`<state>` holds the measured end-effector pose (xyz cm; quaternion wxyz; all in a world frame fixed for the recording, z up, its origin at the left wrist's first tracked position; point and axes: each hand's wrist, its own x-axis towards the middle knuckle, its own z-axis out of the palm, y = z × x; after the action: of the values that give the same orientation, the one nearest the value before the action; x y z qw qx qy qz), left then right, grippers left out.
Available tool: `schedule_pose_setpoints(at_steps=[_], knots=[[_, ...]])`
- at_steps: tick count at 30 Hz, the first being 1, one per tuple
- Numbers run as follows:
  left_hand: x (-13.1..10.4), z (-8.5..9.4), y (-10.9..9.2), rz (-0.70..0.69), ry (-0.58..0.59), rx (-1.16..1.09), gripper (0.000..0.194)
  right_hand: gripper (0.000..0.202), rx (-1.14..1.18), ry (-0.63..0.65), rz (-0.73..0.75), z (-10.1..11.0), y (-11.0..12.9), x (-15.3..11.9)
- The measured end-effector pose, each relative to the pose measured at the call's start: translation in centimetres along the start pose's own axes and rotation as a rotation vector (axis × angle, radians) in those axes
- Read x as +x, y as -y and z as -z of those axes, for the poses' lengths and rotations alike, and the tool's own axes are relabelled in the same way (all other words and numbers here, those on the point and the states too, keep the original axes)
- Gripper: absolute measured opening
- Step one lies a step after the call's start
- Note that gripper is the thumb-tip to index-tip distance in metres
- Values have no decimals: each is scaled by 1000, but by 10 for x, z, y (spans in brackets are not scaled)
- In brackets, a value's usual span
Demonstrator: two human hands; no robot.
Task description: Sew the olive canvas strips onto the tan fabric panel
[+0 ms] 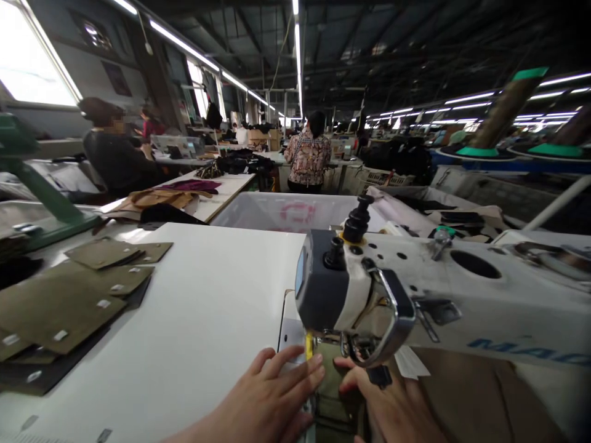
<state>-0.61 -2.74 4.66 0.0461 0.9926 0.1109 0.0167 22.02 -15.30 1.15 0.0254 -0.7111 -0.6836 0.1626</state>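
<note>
1. Here we read blue letters "MAC" on the arm of the sewing machine (415, 289) before the frame's edge cuts the word off; no other writing is clear enough for us to read.
2. Our left hand (268, 400) lies flat on the bench (203, 307), its fingers (295, 369) spread and resting on the olive fabric piece (330, 381) just left of the needle area.
3. Our right hand (392, 409) sits on the same fabric under the machine head; its fingers (346, 381) are curled against the cloth, pressing it down rather than pinching it.
4. The olive fabric piece lies under the presser foot, between both hands, and a yellow tab (308, 346) stands just beside the left fingertips.
5. A stack of olive cut pieces (69, 301) with small white tags lies on the left part of the bench, well apart from the hands.
6. Behind the bench we see a white bin (258, 212) lined with clear plastic bearing a pink mark (298, 215) that we cannot read; what is in it does not show.
7. A person in a patterned top (308, 159) stands further back, and another person (115, 154) sits at the left.
</note>
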Motion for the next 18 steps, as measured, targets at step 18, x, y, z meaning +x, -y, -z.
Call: schedule_pose_setpoints(at_steps=[18], knots=[[-3,-4,-3,74,-91,-77,85,91,-114,72,142,15,-1,13]])
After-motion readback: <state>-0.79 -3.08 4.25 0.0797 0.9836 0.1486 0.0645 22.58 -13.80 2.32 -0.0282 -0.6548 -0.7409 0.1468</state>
